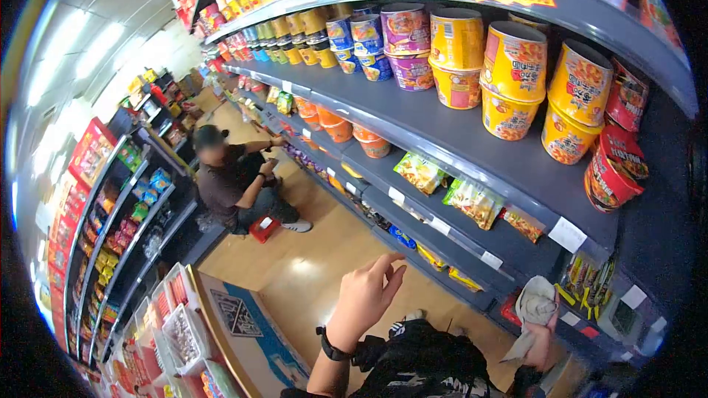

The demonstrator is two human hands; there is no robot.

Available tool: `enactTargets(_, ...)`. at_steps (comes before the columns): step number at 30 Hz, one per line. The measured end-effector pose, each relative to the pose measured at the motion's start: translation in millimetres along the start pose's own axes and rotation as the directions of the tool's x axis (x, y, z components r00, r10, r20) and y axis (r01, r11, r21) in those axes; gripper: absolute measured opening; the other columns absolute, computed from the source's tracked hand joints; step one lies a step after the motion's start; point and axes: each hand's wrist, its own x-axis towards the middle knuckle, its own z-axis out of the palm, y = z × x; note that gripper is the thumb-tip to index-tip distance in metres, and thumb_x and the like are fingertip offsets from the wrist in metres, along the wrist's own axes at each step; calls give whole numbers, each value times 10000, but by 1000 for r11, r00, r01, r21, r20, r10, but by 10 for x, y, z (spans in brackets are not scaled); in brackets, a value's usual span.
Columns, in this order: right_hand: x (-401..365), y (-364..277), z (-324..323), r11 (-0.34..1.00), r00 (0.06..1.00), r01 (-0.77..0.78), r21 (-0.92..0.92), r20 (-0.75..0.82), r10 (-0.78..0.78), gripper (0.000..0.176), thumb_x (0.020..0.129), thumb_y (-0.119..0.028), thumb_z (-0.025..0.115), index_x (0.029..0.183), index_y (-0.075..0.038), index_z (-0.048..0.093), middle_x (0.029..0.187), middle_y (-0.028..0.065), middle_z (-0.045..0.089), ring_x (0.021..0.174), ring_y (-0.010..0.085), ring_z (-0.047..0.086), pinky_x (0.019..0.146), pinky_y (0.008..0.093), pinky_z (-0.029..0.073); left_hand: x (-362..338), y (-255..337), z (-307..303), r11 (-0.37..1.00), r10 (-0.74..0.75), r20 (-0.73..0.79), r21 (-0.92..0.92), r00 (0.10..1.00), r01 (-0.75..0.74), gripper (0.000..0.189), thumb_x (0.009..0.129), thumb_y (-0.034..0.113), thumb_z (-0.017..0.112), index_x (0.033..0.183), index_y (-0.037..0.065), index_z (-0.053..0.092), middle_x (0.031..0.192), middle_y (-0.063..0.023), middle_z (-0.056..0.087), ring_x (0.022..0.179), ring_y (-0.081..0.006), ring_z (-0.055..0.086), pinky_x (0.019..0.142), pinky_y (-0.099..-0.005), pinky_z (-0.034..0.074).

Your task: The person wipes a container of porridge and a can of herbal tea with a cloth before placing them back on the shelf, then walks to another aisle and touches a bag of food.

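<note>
My left hand [366, 293] hangs in the air over the aisle, a dark band on its wrist. Its fingers are loosely bent and apart, with nothing in them. At the lower right, my right hand [543, 339] is closed around a crumpled whitish cloth [538, 304], one end of which trails below. The cloth is close to the lower shelf, near some dark stick-shaped packets [586, 280]. Higher up, yellow noodle cups [509, 77] stand stacked on a dark shelf [413, 114], and a red noodle cup [613, 173] leans at its right end.
A person [234, 177] crouches further down the aisle beside the shelves, near a red stool [264, 228]. Racks of snacks [110, 243] line the left side. Closer in stand white bins [183, 335] and a counter-like panel [243, 324]. Bagged food [472, 203] lies on a lower shelf.
</note>
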Motion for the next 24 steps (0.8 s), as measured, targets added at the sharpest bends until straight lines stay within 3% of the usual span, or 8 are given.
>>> enactTargets(4, 54, 235, 380, 956, 951, 239, 168, -240, -196, 567, 811, -162, 586, 1350, -3, 509, 1248, 162, 606, 910, 252, 656, 771, 337, 543, 433, -389, 56, 998, -15, 312, 62, 950, -5, 460, 933, 298, 659, 1301, 44, 555, 1021, -200, 687, 773, -310, 701, 705, -411, 546)
enactTargets(7, 27, 310, 409, 960, 997, -60, 273, 61, 45, 564, 905, -282, 537, 1401, -25, 460, 1283, 184, 608, 910, 261, 664, 726, 409, 582, 645, -606, 135, 963, 269, 575, -142, 772, -230, 846, 871, 506, 695, 1471, 19, 350, 1324, -261, 542, 975, -394, 668, 932, -460, 492)
enactTargets(12, -66, 335, 547, 885, 975, 120, 450, 116, -191, 592, 1006, -455, 396, 1463, -80, 414, 1349, 194, 578, 1010, 289, 659, 772, 421, 577, 930, -1013, 238, 913, 407, 423, -167, 810, -372, 722, 919, 462, 650, 1430, 11, 413, 1349, -229, 539, 1109, -439, 601, 963, -470, 485)
enactTargets(14, -74, 369, 543, 741, 988, 118, 661, -156, -18, 609, 1015, -494, 368, 1489, -111, 385, 1436, 204, 505, 1159, 342, 605, 894, 443, 545, 1055, -1053, 147, 925, 378, 362, -185, 852, -332, 681, 928, 439, 644, 1420, 20, 430, 1345, -224, 540, 1110, -434, 601, 951, -470, 491)
enactTargets(15, -23, 385, 589, 722, 935, 242, 648, 41, -351, 619, 1028, -518, 325, 1508, -129, 357, 1505, 199, 430, 1255, 375, 545, 1001, 479, 487, 1126, -1055, 84, 953, 302, 372, -150, 878, -264, 639, 934, 414, 641, 1404, 27, 448, 1329, -219, 549, 1104, -428, 604, 936, -468, 498)
enactTargets(16, 25, 405, 613, 712, 930, 260, 652, 30, -367, 619, 1028, -518, 325, 1508, -129, 357, 1505, 199, 430, 1255, 375, 545, 1001, 479, 487, 1181, -1068, 50, 975, 222, 385, -113, 896, -193, 597, 940, 389, 638, 1389, 35, 466, 1313, -214, 558, 1097, -423, 606, 920, -465, 506)
enactTargets(23, -32, 225, 684, 638, 945, 310, 704, -300, -129, 566, 1045, -456, 346, 1500, -120, 370, 1503, 186, 435, 1219, 357, 566, 1014, 486, 471, 1279, -1228, -59, 954, 284, 321, -192, 903, -232, 470, 943, 306, 643, 1299, 16, 547, 1196, -213, 623, 1079, -391, 629, 859, -464, 525)
enactTargets(24, -16, 282, 646, 791, 939, 319, 522, -289, -187, 531, 1047, -408, 376, 1490, -115, 384, 1477, 175, 464, 1192, 344, 579, 994, 480, 484, 1273, -1277, -62, 950, 295, 323, -196, 899, -242, 470, 943, 306, 643, 1299, 16, 547, 1196, -213, 623, 1079, -391, 629, 859, -464, 525)
